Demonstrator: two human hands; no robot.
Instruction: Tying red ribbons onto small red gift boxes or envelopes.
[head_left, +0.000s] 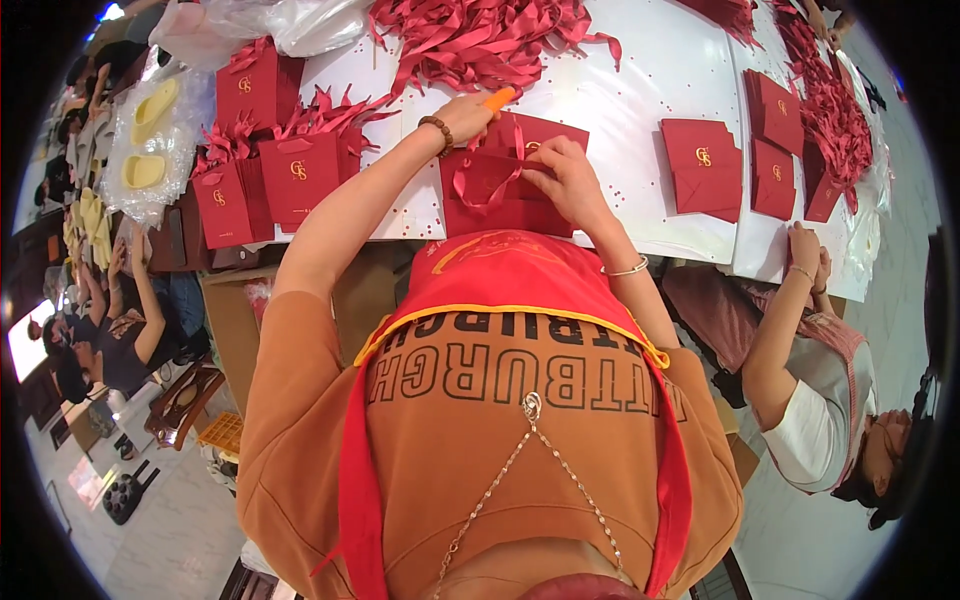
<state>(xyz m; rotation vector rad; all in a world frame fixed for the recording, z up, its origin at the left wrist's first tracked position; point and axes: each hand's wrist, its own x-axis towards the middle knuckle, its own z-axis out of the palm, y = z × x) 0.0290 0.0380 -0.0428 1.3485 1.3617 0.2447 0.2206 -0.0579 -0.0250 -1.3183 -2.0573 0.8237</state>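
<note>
Bag (pixel 505 185), red paper, at near table (pixel 640 90) edge, just before apron (pixel 510 275). Left hand (pixel 468 112) at bag's top, fingers clamped on orange tool (pixel 499 98). Right hand (pixel 563 172) on bag's front, fingers pinched on ribbon handle (pixel 490 180). Ribbons (pixel 480 35) heaped behind; finished bags (pixel 265 165) standing at left.

Red gift bags (pixel 300 175) on white table (pixel 640 90)
</note>
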